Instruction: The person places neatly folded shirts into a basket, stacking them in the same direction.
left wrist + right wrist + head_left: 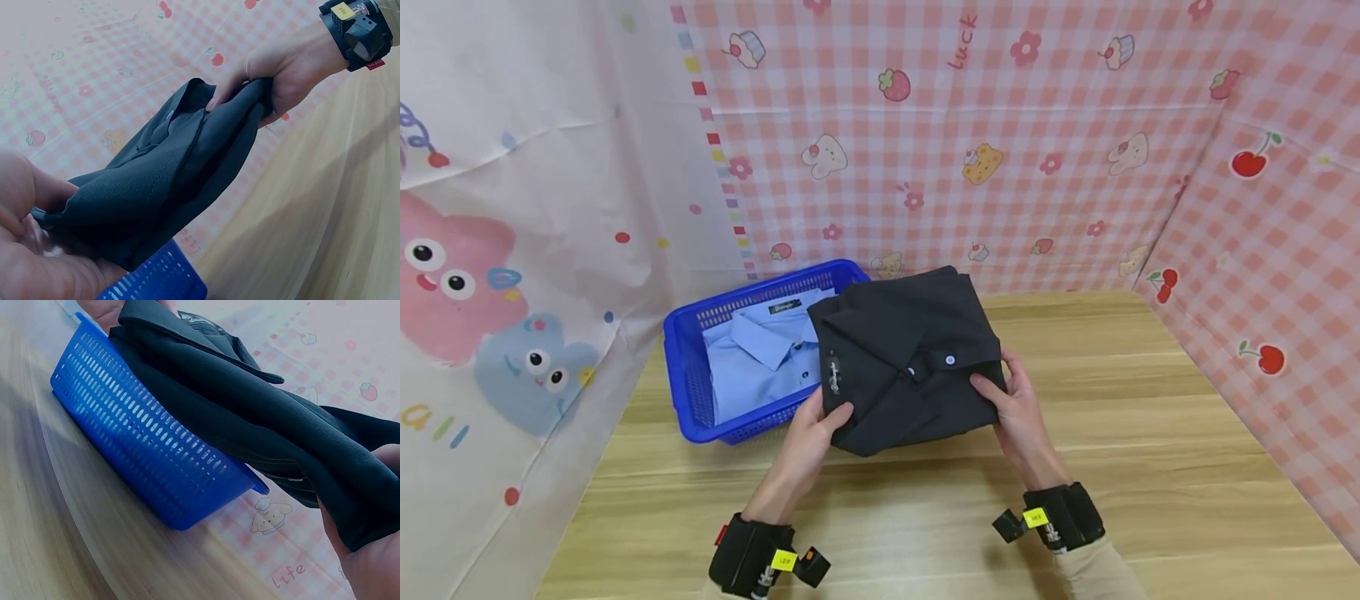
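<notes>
A folded black shirt with a collar and a white button is held in the air, partly over the right side of a blue plastic basket. My left hand grips the shirt's near left edge, thumb on top. My right hand grips its near right edge the same way. In the left wrist view the black shirt stretches between my left hand and my right hand. In the right wrist view the black shirt hangs over the blue basket. A folded light blue shirt lies inside the basket.
A wooden table lies under everything, with bare wood in front and to the right. Pink checked cloth covers the back and right walls, and a white cartoon cloth covers the left wall. The basket stands at the table's far left.
</notes>
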A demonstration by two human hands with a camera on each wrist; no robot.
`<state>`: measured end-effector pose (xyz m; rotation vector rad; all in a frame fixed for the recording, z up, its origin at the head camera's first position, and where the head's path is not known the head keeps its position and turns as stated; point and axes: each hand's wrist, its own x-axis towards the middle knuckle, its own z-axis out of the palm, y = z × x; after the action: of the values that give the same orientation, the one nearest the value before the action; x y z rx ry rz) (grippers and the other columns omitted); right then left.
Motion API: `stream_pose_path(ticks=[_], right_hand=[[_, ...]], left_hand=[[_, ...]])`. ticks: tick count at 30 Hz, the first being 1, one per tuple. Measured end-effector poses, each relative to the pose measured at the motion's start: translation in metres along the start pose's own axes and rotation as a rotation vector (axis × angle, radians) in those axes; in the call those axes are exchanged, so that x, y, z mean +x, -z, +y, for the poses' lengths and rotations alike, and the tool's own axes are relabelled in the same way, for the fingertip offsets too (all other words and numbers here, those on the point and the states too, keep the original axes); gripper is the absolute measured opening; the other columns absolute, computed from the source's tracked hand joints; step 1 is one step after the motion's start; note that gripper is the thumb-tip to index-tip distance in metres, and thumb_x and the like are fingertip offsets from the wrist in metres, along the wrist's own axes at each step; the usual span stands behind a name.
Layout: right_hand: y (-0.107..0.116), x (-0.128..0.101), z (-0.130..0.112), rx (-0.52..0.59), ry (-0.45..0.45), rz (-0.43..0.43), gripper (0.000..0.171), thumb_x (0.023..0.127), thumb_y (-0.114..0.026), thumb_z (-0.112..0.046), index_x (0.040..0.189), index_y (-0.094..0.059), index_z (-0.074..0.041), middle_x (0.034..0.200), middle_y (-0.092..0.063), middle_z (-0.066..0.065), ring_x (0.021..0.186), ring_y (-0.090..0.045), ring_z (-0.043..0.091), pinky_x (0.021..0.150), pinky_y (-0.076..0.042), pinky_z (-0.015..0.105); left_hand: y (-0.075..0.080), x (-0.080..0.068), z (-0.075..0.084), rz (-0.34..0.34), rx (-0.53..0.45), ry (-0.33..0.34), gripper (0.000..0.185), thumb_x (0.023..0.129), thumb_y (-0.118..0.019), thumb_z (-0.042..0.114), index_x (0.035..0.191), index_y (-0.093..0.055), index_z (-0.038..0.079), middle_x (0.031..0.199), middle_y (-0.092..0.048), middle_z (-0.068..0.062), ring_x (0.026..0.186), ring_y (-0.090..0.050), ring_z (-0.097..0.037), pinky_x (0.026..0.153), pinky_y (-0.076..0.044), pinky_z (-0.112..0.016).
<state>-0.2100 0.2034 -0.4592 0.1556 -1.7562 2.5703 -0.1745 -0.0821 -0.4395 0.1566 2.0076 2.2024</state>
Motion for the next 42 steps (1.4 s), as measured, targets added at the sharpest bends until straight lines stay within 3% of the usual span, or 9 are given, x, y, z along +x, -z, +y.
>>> stream_pose_path(ticks=[15, 21, 29, 36, 42], right_hand=[[-0.014, 0.004, -0.001, -0.012, -0.018, -0.039, 0.043, 0.102, -0.059, 0.001, 0.137, -0.043, -0.018, 0.086, -0.077, -0.002, 0.074, -0.076, 0.012, 0.068, -0.061, 0.025], [-0.022, 0.007, -0.003, -0.017, -0.020, -0.051, 0.043, 0.102, -0.059, 0.001, 0.137, -0.043, -0.019, 0.085, -0.077, -0.002, 0.074, -0.075, 0.012, 0.069, -0.061, 0.025], [-0.031, 0.009, -0.002, -0.018, -0.027, -0.058, 0.044, 0.101, -0.060, 0.001, 0.137, -0.044, -0.019, 0.082, -0.076, -0.002, 0.072, -0.075, 0.011, 0.066, -0.060, 0.024], [-0.037, 0.011, 0.000, -0.021, -0.045, -0.055, 0.044, 0.101, -0.060, 0.001, 0.136, -0.044, -0.020, 0.081, -0.076, -0.003, 0.071, -0.074, 0.011, 0.066, -0.060, 0.024], [-0.042, 0.011, 0.002, -0.020, -0.040, -0.066, 0.045, 0.101, -0.059, 0.002, 0.137, -0.044, -0.019, 0.083, -0.076, -0.002, 0.071, -0.074, 0.012, 0.066, -0.060, 0.025]], left_hand=[[0.011, -0.008, 0.008, 0.023, 0.042, -0.012, 0.049, 0.107, -0.048, 0.006, 0.156, -0.040, 0.005, 0.157, -0.048, -0.015, 0.139, -0.048, -0.027, 0.115, -0.040, -0.043], [0.016, -0.011, 0.013, 0.037, 0.057, -0.011, 0.050, 0.107, -0.048, 0.006, 0.157, -0.040, 0.006, 0.156, -0.048, -0.015, 0.136, -0.051, -0.025, 0.107, -0.046, -0.029], [0.025, -0.017, 0.015, 0.035, 0.062, -0.005, 0.053, 0.108, -0.047, 0.007, 0.159, -0.034, 0.007, 0.161, -0.042, -0.013, 0.143, -0.044, -0.026, 0.113, -0.041, -0.032], [0.030, -0.021, 0.017, 0.031, 0.047, -0.002, 0.056, 0.108, -0.047, 0.008, 0.161, -0.031, 0.009, 0.163, -0.039, -0.011, 0.145, -0.041, -0.025, 0.107, -0.043, -0.020], [0.034, -0.025, 0.019, 0.023, 0.050, -0.010, 0.057, 0.109, -0.046, 0.009, 0.163, -0.028, 0.011, 0.164, -0.037, -0.009, 0.146, -0.040, -0.025, 0.108, -0.043, -0.021]])
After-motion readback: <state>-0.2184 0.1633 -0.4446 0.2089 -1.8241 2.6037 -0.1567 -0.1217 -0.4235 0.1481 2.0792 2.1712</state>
